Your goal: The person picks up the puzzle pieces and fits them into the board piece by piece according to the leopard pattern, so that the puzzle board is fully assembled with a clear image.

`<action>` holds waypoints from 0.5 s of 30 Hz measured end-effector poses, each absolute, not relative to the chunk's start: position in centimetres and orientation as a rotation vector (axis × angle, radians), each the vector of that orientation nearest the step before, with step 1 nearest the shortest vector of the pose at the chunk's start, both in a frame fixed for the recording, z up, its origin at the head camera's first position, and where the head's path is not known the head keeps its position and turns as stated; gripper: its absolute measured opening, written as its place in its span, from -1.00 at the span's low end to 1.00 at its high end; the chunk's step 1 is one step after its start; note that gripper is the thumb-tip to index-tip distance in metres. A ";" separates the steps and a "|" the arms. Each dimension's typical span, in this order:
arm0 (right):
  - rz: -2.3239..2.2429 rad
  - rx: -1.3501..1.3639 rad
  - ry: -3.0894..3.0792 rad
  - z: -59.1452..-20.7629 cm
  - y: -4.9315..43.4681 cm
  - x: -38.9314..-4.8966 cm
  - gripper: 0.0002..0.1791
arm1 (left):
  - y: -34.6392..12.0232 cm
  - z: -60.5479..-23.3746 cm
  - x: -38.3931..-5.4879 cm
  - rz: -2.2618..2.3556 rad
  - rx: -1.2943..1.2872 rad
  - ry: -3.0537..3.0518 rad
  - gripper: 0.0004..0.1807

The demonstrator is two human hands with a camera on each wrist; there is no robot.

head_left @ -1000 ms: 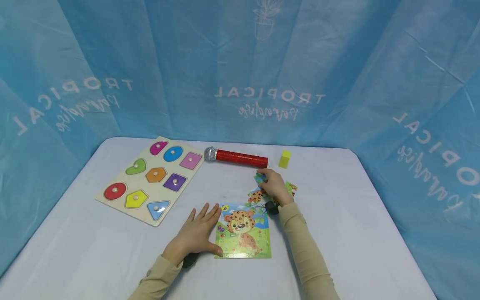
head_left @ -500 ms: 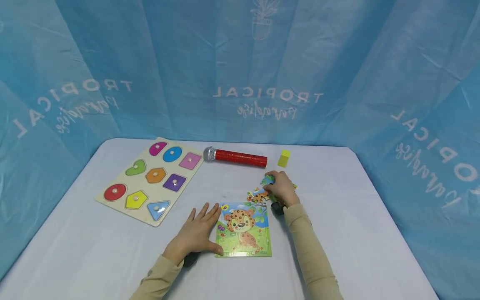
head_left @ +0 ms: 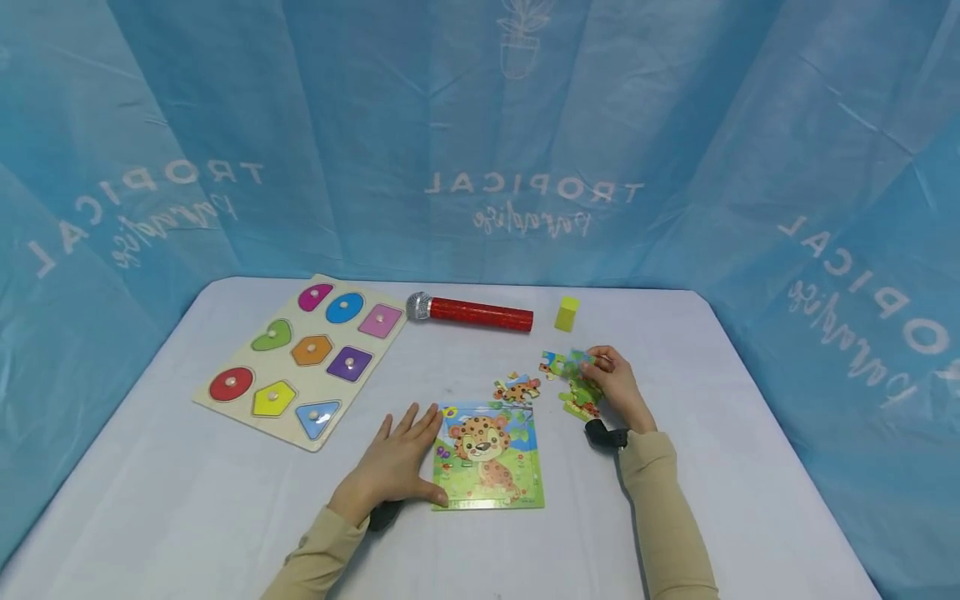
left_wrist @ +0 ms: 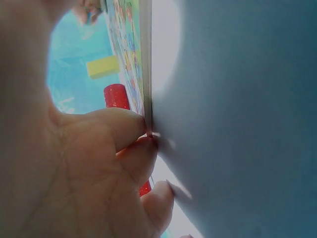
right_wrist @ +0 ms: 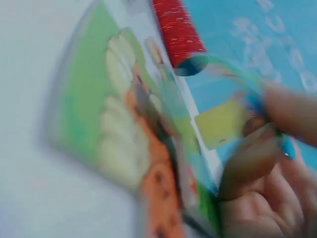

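In the head view my left hand (head_left: 397,462) lies spread flat along the left side of a square leopard jigsaw board (head_left: 525,502). Its fingers are straight; the left wrist view has fingertips against the edge of the board (left_wrist: 146,64). My right hand (head_left: 618,387), beyond the board's upper right corner, pinches a blue-green jigsaw piece (head_left: 579,361) between thumb and fingers. In the right wrist view that hand (right_wrist: 267,183) is blurred. Under and beside the held piece are loose green pieces (head_left: 581,400) and a blue piece (head_left: 552,364). Spotted orange pieces (head_left: 517,388) lie just above the board.
A shape board (head_left: 292,375) with several knobbed coloured shapes lies to the left. Behind the jigsaw are a red toy microphone (head_left: 480,314) and a yellow block (head_left: 567,314). Blue curtains (head_left: 480,125) surround the white table (head_left: 712,467) at the back and sides.
My right hand has moved to the right, carrying the blue-green jigsaw piece and uncovering the loose pieces. My left hand has stayed at the board's left edge.
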State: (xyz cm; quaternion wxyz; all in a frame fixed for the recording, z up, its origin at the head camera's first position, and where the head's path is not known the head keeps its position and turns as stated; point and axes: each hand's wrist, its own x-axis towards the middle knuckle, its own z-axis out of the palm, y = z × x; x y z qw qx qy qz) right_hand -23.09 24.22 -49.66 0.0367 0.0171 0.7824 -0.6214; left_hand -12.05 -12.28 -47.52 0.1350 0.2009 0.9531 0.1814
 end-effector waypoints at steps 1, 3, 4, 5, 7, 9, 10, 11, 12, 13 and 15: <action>-2.057 0.057 2.304 -49.9 24.6 -22.9 -0.59 | -12.3 -47.5 -12.1 0.520 0.577 2.764 0.33; -2.278 0.064 2.147 -50.2 24.9 -22.6 -0.45 | -12.4 -47.4 -12.1 0.518 0.572 2.769 0.33; -2.341 0.053 2.105 -50.3 25.0 -22.4 -0.40 | -12.4 -47.4 -12.1 0.517 0.573 2.773 0.33; -2.381 0.044 2.075 -50.3 24.9 -22.2 -0.37 | -12.4 -47.4 -12.1 0.517 0.574 2.774 0.32; -2.395 0.053 2.104 -50.2 24.7 -21.7 -0.40 | -12.3 -47.4 -12.1 0.517 0.576 2.774 0.33; -2.319 0.077 2.215 -50.1 24.2 -21.3 -0.50 | -12.3 -47.4 -12.0 0.517 0.581 2.771 0.33; -2.272 0.076 2.262 -50.1 23.9 -21.1 -0.55 | -12.2 -47.4 -12.0 0.521 0.581 2.768 0.33; -2.217 0.057 2.300 -50.0 23.6 -20.9 -0.58 | -12.2 -47.4 -12.0 0.526 0.581 2.764 0.33; -2.161 0.033 2.333 -50.0 23.2 -20.7 -0.61 | -12.2 -47.4 -12.0 0.530 0.582 2.763 0.33; -2.109 -0.003 2.352 -50.0 22.9 -20.6 -0.64 | -12.2 -47.4 -12.0 0.531 0.581 2.763 0.33; -2.060 -0.089 2.323 -50.1 22.1 -20.4 -0.67 | -12.2 -47.3 -12.0 0.531 0.579 2.768 0.33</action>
